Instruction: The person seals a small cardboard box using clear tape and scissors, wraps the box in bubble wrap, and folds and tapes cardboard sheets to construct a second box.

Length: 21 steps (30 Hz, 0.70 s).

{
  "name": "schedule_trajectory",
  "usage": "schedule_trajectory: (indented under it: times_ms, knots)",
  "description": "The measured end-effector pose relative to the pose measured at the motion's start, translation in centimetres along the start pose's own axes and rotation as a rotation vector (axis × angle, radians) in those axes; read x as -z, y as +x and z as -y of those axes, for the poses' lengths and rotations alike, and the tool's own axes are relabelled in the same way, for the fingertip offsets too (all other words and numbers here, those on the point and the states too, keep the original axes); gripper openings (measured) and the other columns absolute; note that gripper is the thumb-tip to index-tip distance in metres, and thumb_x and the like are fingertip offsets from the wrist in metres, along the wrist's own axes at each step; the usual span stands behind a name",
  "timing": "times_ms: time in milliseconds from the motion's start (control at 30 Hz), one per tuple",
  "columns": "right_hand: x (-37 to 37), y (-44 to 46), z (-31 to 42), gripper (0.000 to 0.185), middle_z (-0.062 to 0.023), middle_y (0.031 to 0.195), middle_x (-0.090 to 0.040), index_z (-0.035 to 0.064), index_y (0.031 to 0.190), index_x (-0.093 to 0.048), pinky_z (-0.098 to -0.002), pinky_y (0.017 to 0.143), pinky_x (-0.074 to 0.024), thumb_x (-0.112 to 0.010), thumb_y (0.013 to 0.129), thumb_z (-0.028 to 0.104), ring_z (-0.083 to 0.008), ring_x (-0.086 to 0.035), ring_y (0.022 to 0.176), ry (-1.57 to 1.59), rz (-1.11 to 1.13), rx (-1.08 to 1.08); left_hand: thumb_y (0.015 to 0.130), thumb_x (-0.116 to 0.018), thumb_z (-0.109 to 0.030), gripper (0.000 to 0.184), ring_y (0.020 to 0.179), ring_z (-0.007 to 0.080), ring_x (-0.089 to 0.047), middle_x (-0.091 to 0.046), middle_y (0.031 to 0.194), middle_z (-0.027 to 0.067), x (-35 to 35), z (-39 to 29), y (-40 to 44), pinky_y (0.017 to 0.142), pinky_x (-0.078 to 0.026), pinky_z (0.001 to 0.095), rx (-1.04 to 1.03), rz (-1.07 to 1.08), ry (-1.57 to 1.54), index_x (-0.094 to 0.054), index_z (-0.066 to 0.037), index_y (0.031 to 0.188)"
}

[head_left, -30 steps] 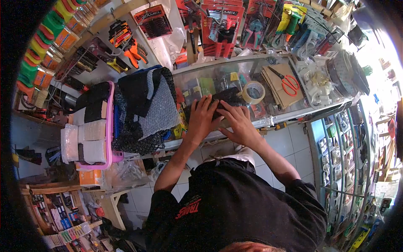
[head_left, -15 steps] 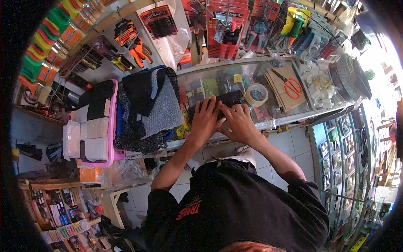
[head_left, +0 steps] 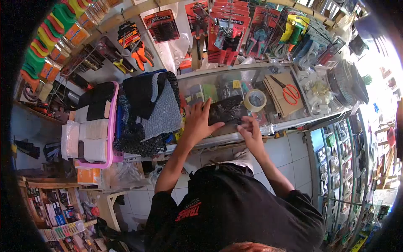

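On the glass counter lies a package wrapped in black plastic [head_left: 226, 110]. My left hand [head_left: 197, 125] is open at its left end, thumb and fingers spread, with the thumb near the package's lower edge. By the lower right corner of the package is my right hand [head_left: 252, 136], its fingers loosely bent and apart, with nothing visible in them. Whether those fingertips touch the plastic is hard to tell. A roll of clear tape [head_left: 263, 103] lies just right of the package. Farther right, orange-handled scissors [head_left: 290, 94] rest on brown cardboard pieces [head_left: 275, 98].
Black bubble wrap [head_left: 161, 113] is piled left of my hands, beside a pink basket [head_left: 111, 145] of wrapped boxes. Packaged tools [head_left: 228, 35] hang behind the glass counter [head_left: 191, 77]. A tray of plastic bags [head_left: 317, 90] sits at the right. Display shelving [head_left: 336, 159] stands at lower right.
My hands have moved apart from on top of the black package, the left one to the left and the right one down and right. More of the package's top now shows.
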State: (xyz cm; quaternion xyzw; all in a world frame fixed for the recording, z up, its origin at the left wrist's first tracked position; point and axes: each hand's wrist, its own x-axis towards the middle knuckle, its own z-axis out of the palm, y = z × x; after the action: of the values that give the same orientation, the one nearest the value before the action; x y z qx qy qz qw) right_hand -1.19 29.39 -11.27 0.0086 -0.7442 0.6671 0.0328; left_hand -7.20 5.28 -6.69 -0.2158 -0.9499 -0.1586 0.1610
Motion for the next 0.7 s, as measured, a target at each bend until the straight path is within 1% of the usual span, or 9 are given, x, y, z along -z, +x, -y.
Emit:
schedule_trajectory:
  times_ms: [33, 133, 233, 400, 433, 533, 567, 667, 700]
  knots:
    - [0.1, -0.1, -0.4, 0.041, -0.0043, 0.118, -0.058, 0.0047, 0.134, -0.053, -0.0272, 0.089, -0.0467, -0.069, 0.097, 0.008, -0.0101, -0.057, 0.1, 0.128, -0.027, -0.11, 0.086, -0.075, -0.059, 0.085, 0.119, 0.0401, -0.057, -0.059, 0.126, 0.0199, -0.1, 0.2, 0.7, 0.101, -0.045, 0.0513, 0.02, 0.001, -0.054, -0.051, -0.003, 0.145]
    - [0.0, -0.7, -0.8, 0.036, -0.002, 0.114, -0.06, 0.0047, 0.131, -0.054, -0.0252, 0.086, -0.0468, -0.067, 0.098, 0.006, -0.0078, -0.057, 0.093, 0.141, -0.032, -0.151, 0.083, -0.077, -0.056, 0.073, 0.103, 0.0386, -0.065, -0.065, 0.111, 0.02, -1.3, 1.6, 3.0, 0.092, -0.05, 0.0487, 0.053, 0.063, -0.169, -0.062, 0.0, 0.129]
    - [-1.0, -1.3, -1.8, 0.039, -0.004, 0.11, -0.063, 0.0051, 0.135, -0.051, -0.0269, 0.088, -0.049, -0.066, 0.099, 0.009, -0.0117, -0.062, 0.097, 0.112, -0.076, -0.168, 0.082, -0.079, -0.054, 0.065, 0.096, 0.038, -0.067, -0.066, 0.104, 0.0184, -2.3, 2.2, 3.9, 0.083, -0.053, 0.0466, 0.032, 0.172, -0.203, -0.065, -0.001, 0.116]
    - [-2.0, -2.4, -1.6, 0.034, -0.0095, 0.111, -0.066, 0.0057, 0.135, -0.045, -0.0356, 0.09, -0.0536, -0.057, 0.107, 0.021, -0.0256, -0.069, 0.107, 0.565, 0.003, -0.375, 0.076, -0.085, -0.05, 0.057, 0.092, 0.0376, -0.067, -0.065, 0.098, 0.0165, -0.3, -1.1, 3.1, 0.079, -0.053, 0.0484, -0.002, 0.139, -0.255, -0.062, -0.004, 0.101]
    - [-2.0, -2.5, -1.3, 0.033, -0.0102, 0.113, -0.066, 0.0056, 0.134, -0.045, -0.0368, 0.091, -0.0539, -0.056, 0.107, 0.022, -0.0266, -0.069, 0.106, 0.682, 0.0, -0.44, 0.073, -0.089, -0.042, 0.057, 0.097, 0.0385, -0.063, -0.062, 0.1, 0.0168, 0.8, -2.3, 3.0, 0.083, -0.049, 0.0477, 0.039, 0.246, -0.306, -0.058, -0.003, 0.101]
    - [-1.8, -2.7, -2.5, 0.031, -0.0122, 0.116, -0.066, 0.0053, 0.127, -0.051, -0.043, 0.097, -0.0523, -0.053, 0.108, 0.03, -0.0308, -0.069, 0.104, 0.842, 0.018, -0.534, 0.079, -0.086, -0.041, 0.052, 0.096, 0.0381, -0.06, -0.06, 0.101, 0.0186, -0.5, -2.2, 1.8, 0.082, -0.048, 0.0474, -0.046, 0.291, -0.45, -0.056, -0.002, 0.097]
    - [-1.4, -2.6, -3.5, 0.031, -0.0117, 0.114, -0.066, 0.0054, 0.125, -0.053, -0.0441, 0.099, -0.0515, -0.053, 0.107, 0.031, -0.0311, -0.068, 0.105, 0.886, 0.051, -0.557, 0.078, -0.086, -0.042, 0.059, 0.099, 0.039, -0.061, -0.06, 0.103, 0.0207, -1.1, -2.1, 1.9, 0.085, -0.049, 0.0471, 0.017, 0.392, -0.438, -0.055, 0.0, 0.105]
    - [-0.6, -2.7, -5.2, 0.031, -0.0104, 0.11, -0.066, 0.0067, 0.121, -0.056, -0.0459, 0.101, -0.0495, -0.055, 0.106, 0.034, -0.0312, -0.068, 0.105, 0.921, 0.11, -0.568, 0.075, -0.087, -0.045, 0.071, 0.106, 0.0399, -0.062, -0.061, 0.105, 0.0226, -3.3, -1.7, 1.2, 0.089, -0.05, 0.046, 0.066, 0.349, -0.43, -0.052, 0.003, 0.115]
    - [-0.5, -2.6, -5.0, 0.03, -0.0106, 0.11, -0.066, 0.0073, 0.121, -0.056, -0.0453, 0.101, -0.0497, -0.055, 0.106, 0.033, -0.0312, -0.068, 0.105, 0.912, 0.106, -0.555, 0.075, -0.087, -0.046, 0.08, 0.114, 0.0413, -0.061, -0.06, 0.113, 0.0239, -2.0, -2.1, 1.6, 0.093, -0.05, 0.0472, 0.102, 0.435, -0.414, -0.047, 0.004, 0.123]
